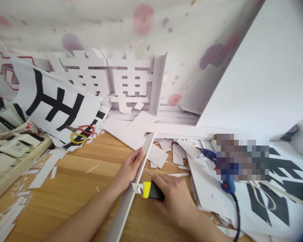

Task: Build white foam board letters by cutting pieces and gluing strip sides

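Observation:
My left hand (130,165) is closed on a long white foam board strip (148,147), thumb on its face and fingers behind. The strip slants from the bottom of the view up toward the middle. In my right hand (172,196) is a utility knife (151,190) with a yellow and black body. Its short blade meets the strip's edge just below my left hand; how deep it goes I cannot tell.
Scissors (78,133) with red and yellow handles rest beside a sheet with black characters (58,101). A blue glue gun (227,181) lies on white sheets at right. Cut-out white characters (131,79) stand behind. Scraps (44,169) litter the wooden table (78,168).

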`<state>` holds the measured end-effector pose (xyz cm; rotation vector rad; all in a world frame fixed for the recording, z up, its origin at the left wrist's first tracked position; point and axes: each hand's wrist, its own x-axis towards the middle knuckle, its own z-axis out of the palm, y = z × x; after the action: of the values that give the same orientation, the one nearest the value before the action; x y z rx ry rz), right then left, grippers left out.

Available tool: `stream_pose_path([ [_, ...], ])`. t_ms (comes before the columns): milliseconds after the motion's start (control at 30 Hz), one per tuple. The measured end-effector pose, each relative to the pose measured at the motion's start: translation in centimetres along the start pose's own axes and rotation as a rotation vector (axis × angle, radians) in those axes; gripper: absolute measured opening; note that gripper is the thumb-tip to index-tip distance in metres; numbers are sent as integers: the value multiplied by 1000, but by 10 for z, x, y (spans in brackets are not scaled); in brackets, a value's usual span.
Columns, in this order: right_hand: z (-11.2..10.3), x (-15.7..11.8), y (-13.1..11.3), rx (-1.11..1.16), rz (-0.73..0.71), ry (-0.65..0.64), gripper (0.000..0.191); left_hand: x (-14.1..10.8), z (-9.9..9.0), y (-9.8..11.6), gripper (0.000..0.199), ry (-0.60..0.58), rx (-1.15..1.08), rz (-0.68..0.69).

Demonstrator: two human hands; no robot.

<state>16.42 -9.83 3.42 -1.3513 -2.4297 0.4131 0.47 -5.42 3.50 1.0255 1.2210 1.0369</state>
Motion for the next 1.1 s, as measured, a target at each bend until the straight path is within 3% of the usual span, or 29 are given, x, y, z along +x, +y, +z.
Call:
stream_pose_path([
  [300,1,1,4,-15,79,48,8,-5,1,8,46,-72,-51,49],
  [600,-3,4,9,-52,102,57,11,-4,2,1,44,-118,-101,39],
  [1100,1,4,12,-134,80,161,10,-6,4,-3,46,-84,-119,-18],
])
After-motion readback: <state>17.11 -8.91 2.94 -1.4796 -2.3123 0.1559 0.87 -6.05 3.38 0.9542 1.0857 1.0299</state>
